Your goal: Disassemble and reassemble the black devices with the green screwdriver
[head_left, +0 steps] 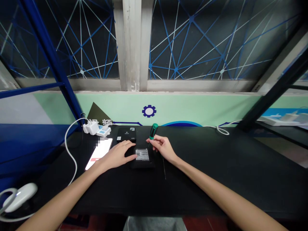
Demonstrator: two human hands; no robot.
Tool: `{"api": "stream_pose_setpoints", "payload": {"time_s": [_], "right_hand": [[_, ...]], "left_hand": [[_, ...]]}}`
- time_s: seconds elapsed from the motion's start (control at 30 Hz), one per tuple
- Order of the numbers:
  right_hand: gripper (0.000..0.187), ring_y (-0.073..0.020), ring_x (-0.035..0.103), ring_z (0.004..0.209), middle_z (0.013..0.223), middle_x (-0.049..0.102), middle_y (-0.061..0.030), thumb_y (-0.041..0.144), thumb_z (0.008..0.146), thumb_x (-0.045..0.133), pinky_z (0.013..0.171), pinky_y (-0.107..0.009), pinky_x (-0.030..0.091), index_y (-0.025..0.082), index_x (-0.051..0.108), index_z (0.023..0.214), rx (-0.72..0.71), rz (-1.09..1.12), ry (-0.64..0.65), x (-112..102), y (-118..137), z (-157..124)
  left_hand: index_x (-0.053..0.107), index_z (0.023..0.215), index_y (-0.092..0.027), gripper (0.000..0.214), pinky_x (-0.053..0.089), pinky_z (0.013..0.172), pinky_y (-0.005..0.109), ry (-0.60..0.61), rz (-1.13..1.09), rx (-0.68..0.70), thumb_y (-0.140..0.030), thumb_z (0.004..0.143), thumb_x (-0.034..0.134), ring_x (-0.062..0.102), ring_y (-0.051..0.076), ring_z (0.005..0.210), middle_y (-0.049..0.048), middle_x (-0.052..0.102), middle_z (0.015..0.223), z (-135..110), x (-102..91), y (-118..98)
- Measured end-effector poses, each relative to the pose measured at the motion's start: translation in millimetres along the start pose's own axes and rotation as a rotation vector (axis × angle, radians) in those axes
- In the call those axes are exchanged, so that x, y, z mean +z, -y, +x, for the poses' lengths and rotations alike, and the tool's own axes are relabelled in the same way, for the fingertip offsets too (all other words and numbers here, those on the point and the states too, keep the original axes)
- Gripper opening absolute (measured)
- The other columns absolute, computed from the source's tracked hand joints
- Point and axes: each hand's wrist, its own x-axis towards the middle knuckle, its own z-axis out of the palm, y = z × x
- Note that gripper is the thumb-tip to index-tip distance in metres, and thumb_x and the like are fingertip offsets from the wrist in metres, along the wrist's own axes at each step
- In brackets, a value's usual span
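Note:
A flat black device (141, 164) with a white printed label lies on the black table in front of me. My left hand (119, 154) rests at its left side, fingers stretched forward and thumb at the label's edge. In my right hand (163, 146) is a screwdriver (154, 131) with a green and black handle, gripped between thumb and fingers near the lower end of the handle. It stands almost upright, its thin shaft pointing down at the device's far right corner. Whether the tip sits on a screw is too small to tell.
Behind the device lies a black box (126, 134). A phone with a lit screen (100, 154) is left of my left hand, near a white power strip (104, 131) with plugs. A white cable (75, 157) runs down the left side to a white rounded device (21, 196).

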Motion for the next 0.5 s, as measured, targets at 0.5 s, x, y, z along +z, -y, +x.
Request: {"api": "stream_pose_setpoints", "payload": {"time_s": [0.5], "right_hand": [[0.041,-0.0095,0.043,0.047,0.058,0.053,0.0036,0.055,0.08,0.071,0.045,-0.023,0.037,0.018,0.074,0.094,0.016,0.014,0.034,0.3,0.1,2.7]], "left_hand": [[0.054,0.137,-0.025,0.055,0.044,0.104,0.041,0.022,-0.005,-0.006,-0.06,0.096,0.048,0.053,0.029,0.128,0.0078,0.059,0.137,-0.2,-4.8,-4.7]]}}
